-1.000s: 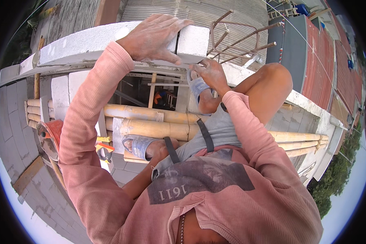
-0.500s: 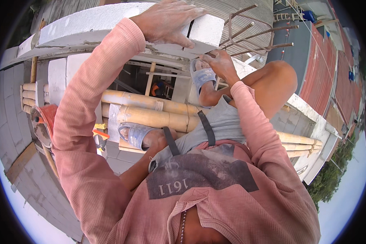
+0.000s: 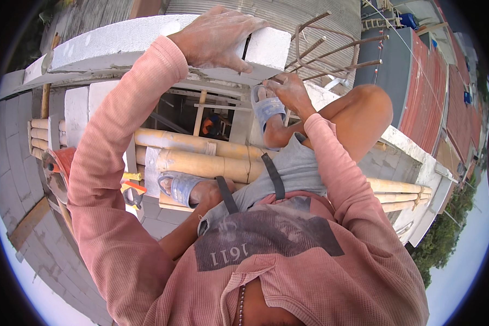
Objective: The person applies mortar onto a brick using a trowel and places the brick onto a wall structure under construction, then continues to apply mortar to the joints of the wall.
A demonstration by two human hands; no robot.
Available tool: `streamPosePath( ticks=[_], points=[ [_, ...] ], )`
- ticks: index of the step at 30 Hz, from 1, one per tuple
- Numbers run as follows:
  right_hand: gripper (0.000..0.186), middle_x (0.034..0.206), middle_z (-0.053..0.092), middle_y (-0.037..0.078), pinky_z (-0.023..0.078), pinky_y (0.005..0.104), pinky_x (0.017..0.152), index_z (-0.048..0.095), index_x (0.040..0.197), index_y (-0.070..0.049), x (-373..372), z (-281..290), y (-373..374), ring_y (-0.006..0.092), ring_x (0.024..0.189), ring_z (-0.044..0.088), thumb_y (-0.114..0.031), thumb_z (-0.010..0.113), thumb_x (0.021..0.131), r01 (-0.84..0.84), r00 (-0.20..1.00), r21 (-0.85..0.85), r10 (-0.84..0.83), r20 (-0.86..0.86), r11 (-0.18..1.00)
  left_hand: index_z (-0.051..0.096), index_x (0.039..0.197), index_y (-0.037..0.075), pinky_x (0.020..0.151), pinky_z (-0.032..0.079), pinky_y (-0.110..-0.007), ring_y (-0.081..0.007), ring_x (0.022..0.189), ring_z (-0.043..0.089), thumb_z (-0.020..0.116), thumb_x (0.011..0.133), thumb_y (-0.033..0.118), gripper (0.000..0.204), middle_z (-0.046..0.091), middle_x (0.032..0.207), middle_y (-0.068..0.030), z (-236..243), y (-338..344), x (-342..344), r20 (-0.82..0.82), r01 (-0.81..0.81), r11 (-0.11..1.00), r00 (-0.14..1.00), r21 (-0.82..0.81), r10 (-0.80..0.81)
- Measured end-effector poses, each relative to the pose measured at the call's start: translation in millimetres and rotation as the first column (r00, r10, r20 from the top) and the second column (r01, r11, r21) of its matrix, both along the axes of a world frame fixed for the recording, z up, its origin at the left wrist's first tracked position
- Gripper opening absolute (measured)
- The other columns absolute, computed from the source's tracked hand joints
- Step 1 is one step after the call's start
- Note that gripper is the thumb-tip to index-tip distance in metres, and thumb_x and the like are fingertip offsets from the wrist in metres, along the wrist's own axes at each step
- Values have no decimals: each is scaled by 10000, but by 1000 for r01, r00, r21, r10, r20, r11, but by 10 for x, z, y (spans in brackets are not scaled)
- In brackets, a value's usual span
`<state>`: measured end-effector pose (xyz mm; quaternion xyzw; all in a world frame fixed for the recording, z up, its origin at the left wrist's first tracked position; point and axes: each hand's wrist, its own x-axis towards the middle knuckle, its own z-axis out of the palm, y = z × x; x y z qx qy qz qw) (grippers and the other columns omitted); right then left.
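My left hand [image 3: 218,39] lies over the top of a long white lightweight block [image 3: 122,42], fingers stretched out and the thumb down its near face. Just past the fingers, a narrow dark gap separates it from a short white end block [image 3: 268,46]. My right hand [image 3: 293,91] is closed at the lower edge of the end block, fingertips pinched together. Whatever those fingers hold, if anything, is too small to make out. Bent rusty steel bars [image 3: 339,54] stick out just beyond the end block.
My sandalled feet are by thick bamboo poles [image 3: 201,163]. An orange-handled saw [image 3: 133,190] and a red bucket-like container [image 3: 62,162] are at left. Below, a person in orange and dark clothing [image 3: 209,126] shows through an opening. Red roofing [image 3: 421,87] lies at right.
The whole view has shifted a little, so block, bars and hands sit slightly lower and further left. Both hands keep nearly the same places on the blocks.
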<state>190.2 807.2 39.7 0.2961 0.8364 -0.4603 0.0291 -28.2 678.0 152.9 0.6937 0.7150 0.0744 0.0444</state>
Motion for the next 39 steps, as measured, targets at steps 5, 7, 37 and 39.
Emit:
streamPosePath(
  ticks=[5, 7, 37, 39],
  points=[
    [367, 939, 700, 262, 517, 446, 852, 742, 1028, -20, -7, 72, -27, 422, 898, 671, -339, 662, 865, 21, 1000, 13, -21, -3, 1000, 473, 1439, 65, 1140, 356, -386, -263, 1250, 559, 787, 711, 539, 923, 626, 1298, -136, 68, 26, -13, 0, 22, 999, 1000, -33, -22],
    [365, 917, 700, 265, 519, 447, 849, 744, 1025, -25, -8, 116, -46, 421, 888, 673, -343, 664, 865, 9, 999, 36, -10, 38, 999, 471, 1441, 67, 1150, 349, -387, -254, 1253, 557, 803, 698, 559, 951, 627, 1297, -130, 94, 16, 3, -6, 14, 999, 1000, -50, -14],
    [375, 1122, 606, 201, 505, 416, 867, 594, 1284, 11, -43, 620, -1529, 365, 1016, 609, -62, 633, 919, -644, 685, 137, 647, -335, 753, 465, 1298, -66, 1061, 501, -434, -344, 1275, 516, 477, 1026, 153, 349, 466, 1414, -226, 485, -6232, 649, 962, -458, -853, -214, -250, -167],
    [349, 1112, 613, 194, 503, 413, 867, 609, 1264, 16, -263, 657, -1716, 355, 1012, 611, -55, 627, 923, -660, 666, 116, 650, -365, 742, 433, 1321, -67, 1062, 498, -459, -362, 1283, 506, 494, 1019, 176, 392, 453, 1420, -236, 309, -6086, 629, 934, -477, -804, -219, -356, -283]
  ],
)
